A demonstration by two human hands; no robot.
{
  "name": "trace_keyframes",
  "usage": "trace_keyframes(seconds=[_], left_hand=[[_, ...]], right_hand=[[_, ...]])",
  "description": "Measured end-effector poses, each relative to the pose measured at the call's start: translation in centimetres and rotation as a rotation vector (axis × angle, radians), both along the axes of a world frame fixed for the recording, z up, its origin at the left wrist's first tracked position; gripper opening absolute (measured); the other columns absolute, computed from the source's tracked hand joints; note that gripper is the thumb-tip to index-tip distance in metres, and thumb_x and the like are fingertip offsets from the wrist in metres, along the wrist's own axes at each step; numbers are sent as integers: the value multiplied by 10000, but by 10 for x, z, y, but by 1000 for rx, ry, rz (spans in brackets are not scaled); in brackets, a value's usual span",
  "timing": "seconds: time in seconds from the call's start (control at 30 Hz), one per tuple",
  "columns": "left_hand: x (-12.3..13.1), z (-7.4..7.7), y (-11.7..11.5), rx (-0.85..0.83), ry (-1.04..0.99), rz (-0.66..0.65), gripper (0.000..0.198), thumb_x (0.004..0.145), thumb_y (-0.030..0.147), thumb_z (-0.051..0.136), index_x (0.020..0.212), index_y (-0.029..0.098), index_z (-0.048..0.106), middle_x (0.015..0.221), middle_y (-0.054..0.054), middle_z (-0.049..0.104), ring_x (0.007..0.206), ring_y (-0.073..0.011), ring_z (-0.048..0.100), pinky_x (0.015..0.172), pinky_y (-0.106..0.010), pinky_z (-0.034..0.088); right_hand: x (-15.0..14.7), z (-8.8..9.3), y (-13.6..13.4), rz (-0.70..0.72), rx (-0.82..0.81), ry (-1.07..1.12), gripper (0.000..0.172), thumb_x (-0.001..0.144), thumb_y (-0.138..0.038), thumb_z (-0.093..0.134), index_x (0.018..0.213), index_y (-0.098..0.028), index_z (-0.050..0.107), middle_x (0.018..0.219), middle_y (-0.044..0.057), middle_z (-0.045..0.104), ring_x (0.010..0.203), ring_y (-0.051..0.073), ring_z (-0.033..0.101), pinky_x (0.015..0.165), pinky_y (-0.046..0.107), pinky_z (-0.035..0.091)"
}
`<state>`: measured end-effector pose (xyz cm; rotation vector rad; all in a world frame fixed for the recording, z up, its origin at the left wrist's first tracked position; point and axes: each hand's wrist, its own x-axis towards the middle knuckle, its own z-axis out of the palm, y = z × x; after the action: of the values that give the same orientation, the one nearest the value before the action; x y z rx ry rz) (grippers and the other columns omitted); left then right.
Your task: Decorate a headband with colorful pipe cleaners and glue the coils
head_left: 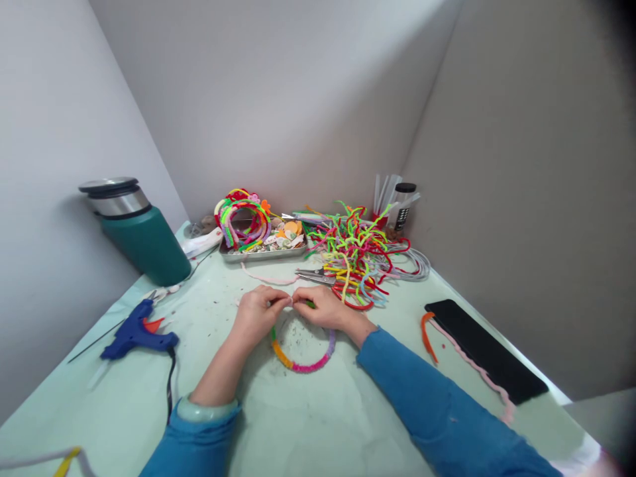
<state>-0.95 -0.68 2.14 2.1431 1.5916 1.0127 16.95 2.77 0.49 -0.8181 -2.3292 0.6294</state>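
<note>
My left hand (259, 311) and my right hand (322, 307) meet fingertip to fingertip over the pale green table (308, 424). Both pinch the upper part of a hoop wrapped in fuzzy pipe cleaner (301, 361), whose lower arc shows green, yellow, pink and purple. A pale pink pipe cleaner (265, 276) lies just beyond my hands. Scissors (314, 275) rest behind my right hand, at the edge of a tangled pile of coloured pipe cleaners (355, 255).
A blue glue gun (136, 333) lies at the left with its black cord. A green flask (142, 232) stands behind it. A metal tray (263, 250) holds wrapped hoops and small pieces. At the right lie a black phone (484, 348), orange and pink pipe cleaners.
</note>
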Motion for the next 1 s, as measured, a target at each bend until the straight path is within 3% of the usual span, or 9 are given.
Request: trace_keyframes(seconds=[0.33,0.73,0.9,1.0], left_hand=[[4,-1,-2,-121,-91,68,194,721,301,551,747,192,708,714,-12,697,672,-152,599,648,-241,416],[-4,5,0,-282,-143,47,255,715,371,544,761,179,706,688,-11,686,657,-162,591,602,-245,413],[-7,4,2,-48,37,36,163,714,301,568,716,222,710,753,-27,693,786,-192,584,719,-293,419],[-9,1,4,-29,70,30,154,720,294,570,725,231,711,752,-29,692,799,-200,577,724,-311,427]], right_hand=[[-5,1,-7,-33,70,-20,116,784,-201,509,724,-156,597,604,-20,552,562,84,461,551,194,295],[0,-1,-2,74,-11,54,132,800,-201,512,733,-151,615,645,-15,598,604,87,504,591,187,341],[0,0,-3,71,11,37,123,792,-196,521,726,-154,617,633,-17,590,595,85,495,582,187,333],[0,1,-3,85,-12,71,128,792,-195,517,717,-151,611,627,-18,581,590,84,489,589,187,341]])
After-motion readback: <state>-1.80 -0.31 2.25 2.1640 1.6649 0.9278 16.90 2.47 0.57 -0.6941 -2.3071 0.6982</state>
